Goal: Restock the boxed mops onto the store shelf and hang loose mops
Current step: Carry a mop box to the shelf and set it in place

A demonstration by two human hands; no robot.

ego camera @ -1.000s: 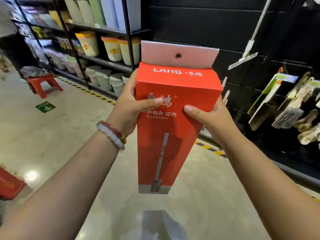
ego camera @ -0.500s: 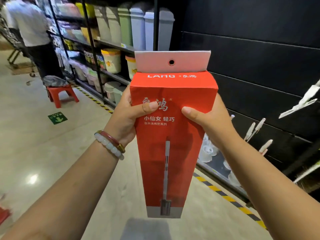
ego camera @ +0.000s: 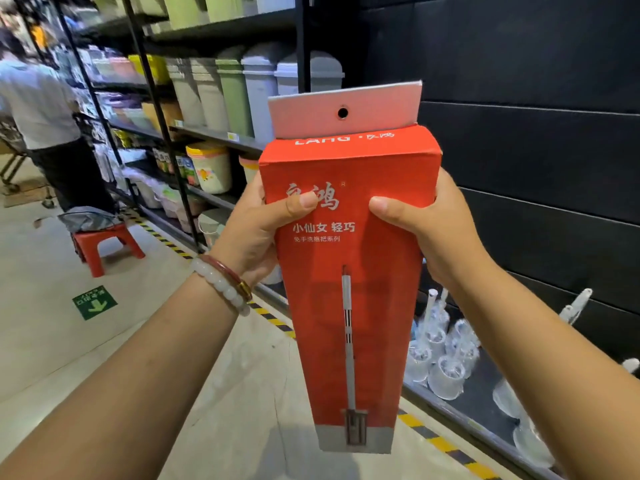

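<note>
A tall red mop box (ego camera: 349,306) with white lettering and a printed mop picture stands upright in front of me. A pale hang tab with a round hole sticks up from its top. My left hand (ego camera: 256,233) grips the box's left edge, thumb across the front. My right hand (ego camera: 429,230) grips the right edge the same way. The box hangs in the air before a black slatted wall (ego camera: 526,140).
Shelving (ego camera: 221,133) with pastel bins and buckets runs along the left. A low black shelf (ego camera: 464,410) at the right holds clear toilet-brush holders. A red stool (ego camera: 104,244) stands on the floor, and a person in a white shirt (ego camera: 34,105) stands beyond it. Yellow-black tape lines the floor.
My view has swung left along the aisle, and the hanging mops have left the frame. The box has stayed upright in both hands with the same grip.
</note>
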